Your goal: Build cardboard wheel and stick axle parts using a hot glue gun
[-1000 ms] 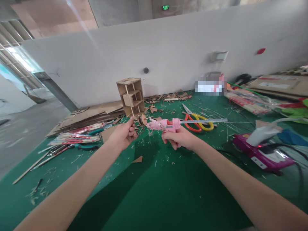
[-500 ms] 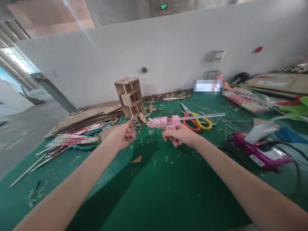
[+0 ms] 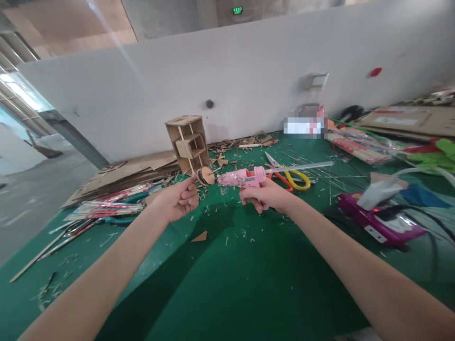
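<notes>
Between the fingertips of my left hand [image 3: 185,196] is a small cardboard wheel [image 3: 208,176], made of round discs with a thin stick through the centre. My right hand [image 3: 261,195] is wrapped around the handle of a pink hot glue gun [image 3: 243,177]. A long clear glue stick [image 3: 302,166] juts out of its back end. The gun's nozzle points left, close to the face of the wheel; I cannot tell whether they touch. Behind my left hand stands an upright cardboard frame [image 3: 186,144] with shelves and thin wooden sticks.
Scissors with orange and yellow handles [image 3: 296,179] lie behind the glue gun. A purple power strip [image 3: 380,225] with cables sits at right. Wrapped sticks [image 3: 106,208] and flat cardboard [image 3: 121,177] lie at left. Cardboard scraps [image 3: 245,142] line the white wall [image 3: 249,80].
The wheel in my left hand has turned, so its flat face and the stick now show more. The glue gun stays beside it. The whole view has shifted slightly.
</notes>
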Available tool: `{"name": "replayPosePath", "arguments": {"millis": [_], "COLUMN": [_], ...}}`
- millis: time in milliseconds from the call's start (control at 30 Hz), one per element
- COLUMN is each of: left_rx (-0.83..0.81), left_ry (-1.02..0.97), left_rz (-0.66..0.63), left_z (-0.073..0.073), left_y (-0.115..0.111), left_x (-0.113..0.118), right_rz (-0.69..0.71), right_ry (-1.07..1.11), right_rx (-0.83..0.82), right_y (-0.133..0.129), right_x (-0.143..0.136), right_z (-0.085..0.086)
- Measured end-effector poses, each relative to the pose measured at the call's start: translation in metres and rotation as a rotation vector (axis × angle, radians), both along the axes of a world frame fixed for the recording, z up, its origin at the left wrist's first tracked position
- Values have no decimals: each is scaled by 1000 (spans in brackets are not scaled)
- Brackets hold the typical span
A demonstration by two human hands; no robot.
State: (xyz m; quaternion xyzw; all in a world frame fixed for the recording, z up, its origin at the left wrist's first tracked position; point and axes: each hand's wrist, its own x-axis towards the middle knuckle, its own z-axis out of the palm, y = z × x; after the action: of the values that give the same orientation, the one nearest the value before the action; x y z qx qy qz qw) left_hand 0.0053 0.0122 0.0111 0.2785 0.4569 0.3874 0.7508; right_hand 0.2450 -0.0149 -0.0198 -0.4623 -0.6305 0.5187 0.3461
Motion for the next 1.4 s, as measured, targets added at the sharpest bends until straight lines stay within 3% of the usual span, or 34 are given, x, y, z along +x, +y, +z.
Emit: {"name": "replayPosePath", "arguments": {"millis": [267, 500, 667, 767, 867, 1000, 1400], "left_rx": [6, 52, 366, 586, 714, 747, 777], "left_ry": [60, 165, 489, 810, 974, 967, 901], "left_rz": [-48, -100, -190, -71, 31, 59, 22], "left_z": [2, -6, -14, -13, -8, -5, -7], "left_y": [-1, 0, 2, 3, 3, 1, -4], "left_x": [0, 0, -4, -7, -7, -5, 3], "right_rz": [-40, -118, -167, -118, -19, 58, 47], "right_ry": [1, 108, 197, 246, 235, 188, 291], "right_rx": [-11, 24, 90, 87, 28, -50, -95], "right_y": [1, 1, 4, 5, 1, -4, -5], "right_x": [2, -1, 3, 5, 2, -5, -11], "right_z": [2, 6, 3, 2, 3, 2, -3]}}
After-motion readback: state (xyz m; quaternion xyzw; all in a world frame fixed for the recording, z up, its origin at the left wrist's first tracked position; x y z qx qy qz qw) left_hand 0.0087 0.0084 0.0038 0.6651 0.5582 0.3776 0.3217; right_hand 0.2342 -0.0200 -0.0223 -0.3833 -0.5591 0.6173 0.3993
